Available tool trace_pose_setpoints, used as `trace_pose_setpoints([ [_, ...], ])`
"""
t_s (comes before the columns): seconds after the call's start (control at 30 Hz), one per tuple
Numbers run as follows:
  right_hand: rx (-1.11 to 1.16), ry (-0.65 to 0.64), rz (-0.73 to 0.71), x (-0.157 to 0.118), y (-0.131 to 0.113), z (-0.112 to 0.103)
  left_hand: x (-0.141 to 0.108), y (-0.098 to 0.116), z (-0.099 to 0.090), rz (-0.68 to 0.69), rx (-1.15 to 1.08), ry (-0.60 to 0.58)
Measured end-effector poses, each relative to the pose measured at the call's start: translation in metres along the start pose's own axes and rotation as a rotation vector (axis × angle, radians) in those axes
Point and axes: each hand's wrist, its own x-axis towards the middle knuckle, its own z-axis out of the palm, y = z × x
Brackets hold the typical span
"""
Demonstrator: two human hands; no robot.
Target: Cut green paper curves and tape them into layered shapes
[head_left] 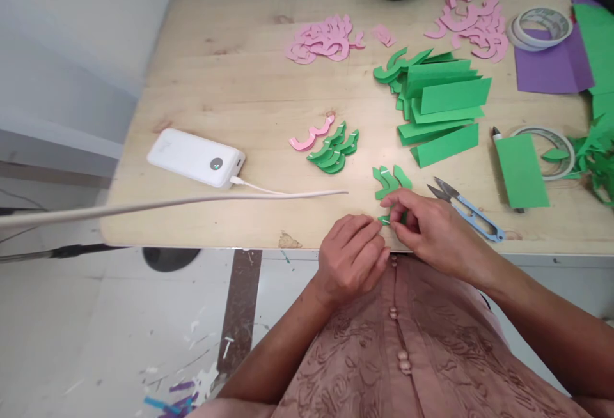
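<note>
At the table's front edge, my left hand [354, 257] is closed with its fingertips on a small green paper piece [384, 220]. My right hand [426, 226] pinches at the same piece from the other side, thumb and forefinger curled around it. Just beyond the fingers lie wavy green cutouts [387, 179], one with a white strip on it. Further left is a small stack of green scalloped pieces [330, 153] with white strips, beside a pink wavy piece [311, 135]. Blue-handled snips [472, 213] rest to the right of my right hand.
A white power bank [194, 157] with a cable [215, 198] lies left on the wooden table [230, 85]. Folded green papers [446, 95], pink cutouts [326, 39], tape rolls [544, 25] and purple paper [551, 63] lie farther back and right.
</note>
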Motion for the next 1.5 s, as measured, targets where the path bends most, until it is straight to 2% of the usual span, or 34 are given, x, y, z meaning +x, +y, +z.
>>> trace_pose_setpoints([
  [0.87,-0.075,-0.016,-0.009,0.0025,-0.0011,0.0006,0.0006,-0.0006,-0.0006,0.024,0.025,-0.013],
  [1.5,-0.036,0.003,-0.014,-0.0003,-0.0019,0.0002,0.0016,-0.0028,0.0007,0.108,0.125,-0.02],
])
